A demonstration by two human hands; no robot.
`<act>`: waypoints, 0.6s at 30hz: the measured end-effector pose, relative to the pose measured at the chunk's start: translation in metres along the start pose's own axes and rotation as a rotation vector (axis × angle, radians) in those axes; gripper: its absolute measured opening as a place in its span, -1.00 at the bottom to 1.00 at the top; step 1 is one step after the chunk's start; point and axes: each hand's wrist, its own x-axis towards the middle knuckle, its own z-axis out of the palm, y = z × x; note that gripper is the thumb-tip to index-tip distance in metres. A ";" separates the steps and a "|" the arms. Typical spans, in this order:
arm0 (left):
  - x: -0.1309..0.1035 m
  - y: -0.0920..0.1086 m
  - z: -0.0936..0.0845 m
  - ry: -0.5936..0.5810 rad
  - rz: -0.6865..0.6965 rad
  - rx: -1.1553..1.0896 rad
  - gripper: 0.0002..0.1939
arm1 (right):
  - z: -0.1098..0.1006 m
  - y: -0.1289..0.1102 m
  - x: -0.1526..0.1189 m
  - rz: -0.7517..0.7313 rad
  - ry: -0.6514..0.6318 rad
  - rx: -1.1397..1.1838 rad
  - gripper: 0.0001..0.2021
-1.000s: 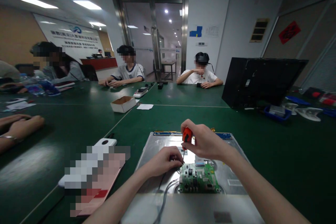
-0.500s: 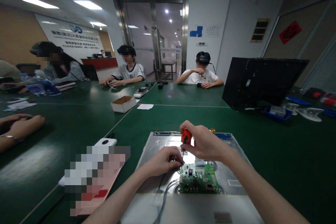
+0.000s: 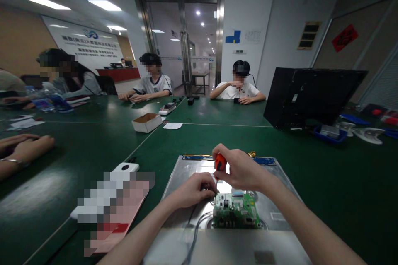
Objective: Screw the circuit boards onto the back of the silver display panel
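Observation:
A metal panel lies flat on the table, with a green circuit board on its middle. My right hand is wrapped round the orange handle of a screwdriver, held upright with its shaft pointing down at the board's back left corner. Beside the shaft tip, my left hand has its fingers pinched together at that corner; what they hold, if anything, is hidden. Grey cables run from the board's left side toward the front edge.
To the left lie a white device and a pink sheet. Farther back are a small open box, a paper and a black monitor. Another person's hands rest at the left; several people sit across the table.

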 end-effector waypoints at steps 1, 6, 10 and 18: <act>0.000 0.000 0.000 0.001 0.002 0.000 -0.91 | 0.000 0.000 0.000 0.001 0.000 -0.003 -0.67; -0.001 0.004 -0.001 0.005 0.008 0.004 -0.91 | -0.001 -0.001 0.000 0.001 -0.008 -0.010 -0.66; -0.002 0.003 -0.002 0.004 -0.005 0.024 -0.92 | -0.002 0.000 0.000 0.004 -0.012 -0.013 -0.66; -0.001 0.001 -0.001 0.002 0.004 0.006 -0.93 | -0.002 0.000 0.000 0.003 -0.012 -0.034 -0.64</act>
